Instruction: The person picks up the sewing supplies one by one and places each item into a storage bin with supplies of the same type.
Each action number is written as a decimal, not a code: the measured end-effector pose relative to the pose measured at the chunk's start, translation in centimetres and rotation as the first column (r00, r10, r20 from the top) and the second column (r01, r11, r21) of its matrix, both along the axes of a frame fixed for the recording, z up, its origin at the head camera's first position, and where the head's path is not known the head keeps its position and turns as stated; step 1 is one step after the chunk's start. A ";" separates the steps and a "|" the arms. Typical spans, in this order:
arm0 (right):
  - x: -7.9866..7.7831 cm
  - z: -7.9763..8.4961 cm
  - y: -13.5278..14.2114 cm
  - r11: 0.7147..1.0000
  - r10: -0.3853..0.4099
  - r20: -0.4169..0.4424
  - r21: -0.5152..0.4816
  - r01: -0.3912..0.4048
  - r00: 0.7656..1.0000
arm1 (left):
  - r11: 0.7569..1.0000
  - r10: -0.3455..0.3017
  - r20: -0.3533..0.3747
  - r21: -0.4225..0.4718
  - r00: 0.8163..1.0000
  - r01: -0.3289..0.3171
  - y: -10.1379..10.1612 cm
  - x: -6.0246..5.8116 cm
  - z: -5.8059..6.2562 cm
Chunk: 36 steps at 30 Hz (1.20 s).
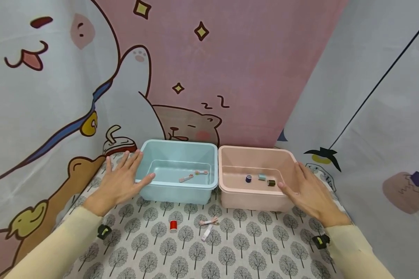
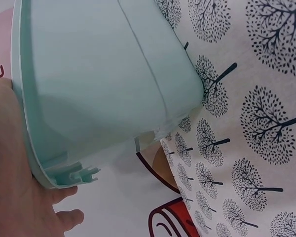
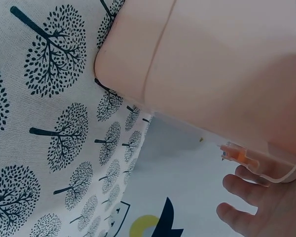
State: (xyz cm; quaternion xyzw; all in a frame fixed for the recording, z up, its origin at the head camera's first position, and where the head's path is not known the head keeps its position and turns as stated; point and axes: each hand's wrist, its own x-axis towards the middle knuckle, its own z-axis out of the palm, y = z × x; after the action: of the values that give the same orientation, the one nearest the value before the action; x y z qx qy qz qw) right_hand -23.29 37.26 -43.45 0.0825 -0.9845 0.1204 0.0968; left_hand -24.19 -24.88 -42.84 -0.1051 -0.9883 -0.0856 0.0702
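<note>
My left hand point(image 1: 120, 180) rests on the left rim of a light blue plastic bin point(image 1: 176, 195), fingers extended and spread along its outside, thumb over the front corner. On the right rim of a pink bin point(image 1: 255, 199) lies my right hand point(image 1: 309, 193), fingers along the side and thumb at the front edge. Two small banded bundles, one pale point(image 1: 186, 178) and one multicoloured point(image 1: 201, 172), lie in the blue bin. Inside the pink bin are a navy thread spool point(image 1: 248, 178), a light blue spool point(image 1: 262, 177) and a dark green spool point(image 1: 271, 183).
On the tree-print cloth point(image 1: 148, 263) in front of the bins, a red thread spool point(image 1: 173, 226) stands. To its right lie a pinkish bundle point(image 1: 209, 221) and a white one point(image 1: 206, 233). Printed curtains point(image 1: 251, 77) hang behind and beside the table.
</note>
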 end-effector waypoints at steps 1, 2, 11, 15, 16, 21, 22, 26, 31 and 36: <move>0.1 0.0 0.0 1.000 -0.001 -0.001 -0.001 0.001 1.000 | 1.000 -0.005 -0.006 -0.004 1.000 0.004 0.0 0.0 0.0; 0.1 0.0 0.0 1.000 -0.001 -0.002 -0.003 0.001 1.000 | 1.000 -0.009 -0.013 -0.010 1.000 0.008 0.1 0.1 0.1; 0.3 0.0 0.1 1.000 -0.002 -0.014 0.001 0.002 1.000 | 0.997 -0.069 -0.109 -0.034 0.992 0.065 0.9 0.9 0.3; 0.2 0.0 0.0 1.000 -0.002 -0.014 -0.002 0.001 1.000 | 0.995 -0.098 -0.146 -0.015 0.984 0.097 1.5 1.6 0.3; 0.2 0.0 0.0 1.000 0.000 -0.014 -0.004 0.000 1.000 | 0.994 -0.108 -0.157 -0.014 0.982 0.107 1.7 1.7 0.3; 0.1 -0.1 -0.1 1.000 -0.002 -0.010 -0.007 0.001 1.000 | 0.985 -0.172 -0.244 -0.012 0.954 0.174 2.9 2.5 0.3; 0.1 -0.1 -0.1 1.000 -0.003 -0.008 -0.007 0.003 1.000 | 0.981 -0.188 -0.261 -0.010 0.947 0.192 3.1 2.7 0.3; 0.1 -0.1 -0.2 1.000 -0.003 0.001 -0.008 0.003 1.000 | 0.961 -0.259 -0.337 0.000 0.905 0.275 4.2 3.4 0.3; 0.0 0.0 -0.2 1.000 -0.006 0.007 -0.005 0.006 1.000 | 0.932 -0.342 -0.398 -0.027 0.851 0.362 5.6 4.4 0.3; 0.0 0.0 -0.2 1.000 -0.003 0.012 -0.006 0.003 1.000 | 0.904 -0.403 -0.442 -0.057 0.802 0.423 6.7 5.3 0.2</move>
State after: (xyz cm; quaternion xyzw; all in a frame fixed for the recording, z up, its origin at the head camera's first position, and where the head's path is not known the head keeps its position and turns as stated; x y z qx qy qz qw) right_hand -23.31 37.09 -43.47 0.0799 -0.9849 0.1236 0.0915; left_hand -18.94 -18.18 -42.65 -0.3326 -0.8970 -0.0944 0.2754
